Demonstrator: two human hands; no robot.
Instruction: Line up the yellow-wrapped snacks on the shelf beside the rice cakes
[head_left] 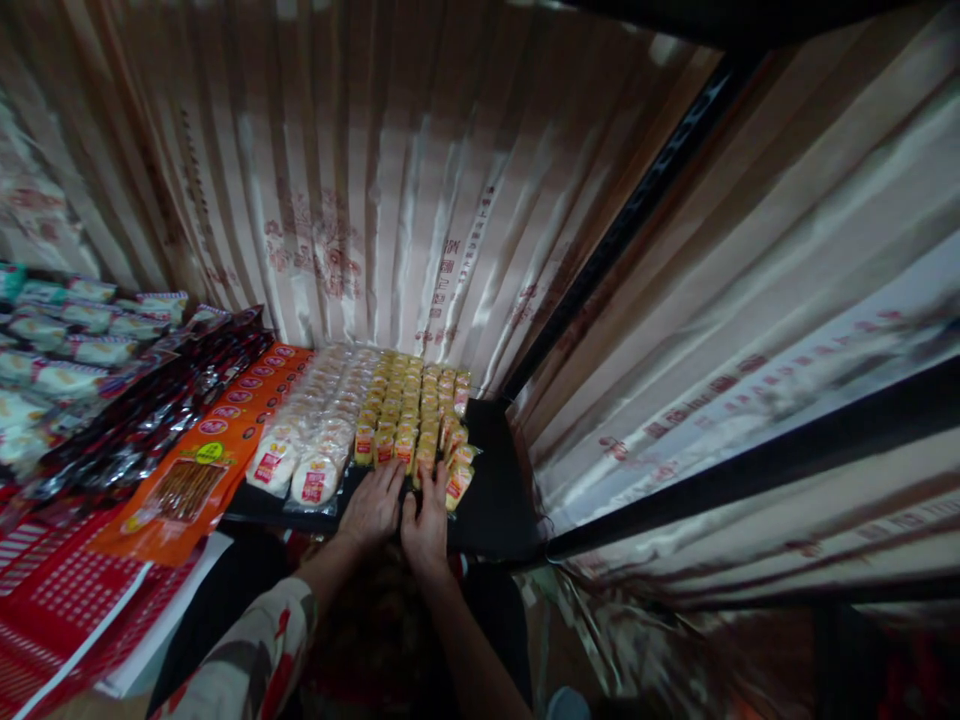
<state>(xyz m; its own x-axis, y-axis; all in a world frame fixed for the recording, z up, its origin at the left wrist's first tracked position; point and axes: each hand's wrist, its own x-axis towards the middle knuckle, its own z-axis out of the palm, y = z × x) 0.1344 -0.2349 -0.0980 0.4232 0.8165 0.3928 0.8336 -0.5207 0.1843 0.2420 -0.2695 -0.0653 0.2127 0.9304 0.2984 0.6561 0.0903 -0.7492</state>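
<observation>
My left hand (373,508) lies with its fingers stretched forward against the front ends of the rows of small yellow-wrapped snack packets (409,405). Beside it, my right hand (426,530) reaches to the front of a neighbouring row, fingers extended and thumb apart. I see nothing gripped in either hand, though the fingertips partly cover the packets they touch. At the right end, a few yellow packets (459,485) sit askew. Left of the rows are clear-wrapped round white crackers (315,478), lined up in two rows on the black shelf (487,480).
An orange snack bag (187,490) and dark shiny packets (187,380) lie to the left, with white-and-green packs (82,335) beyond. A red plastic basket (52,600) is below them. Printed curtains (405,230) hang behind; a black metal post (615,230) rises at the shelf's right corner.
</observation>
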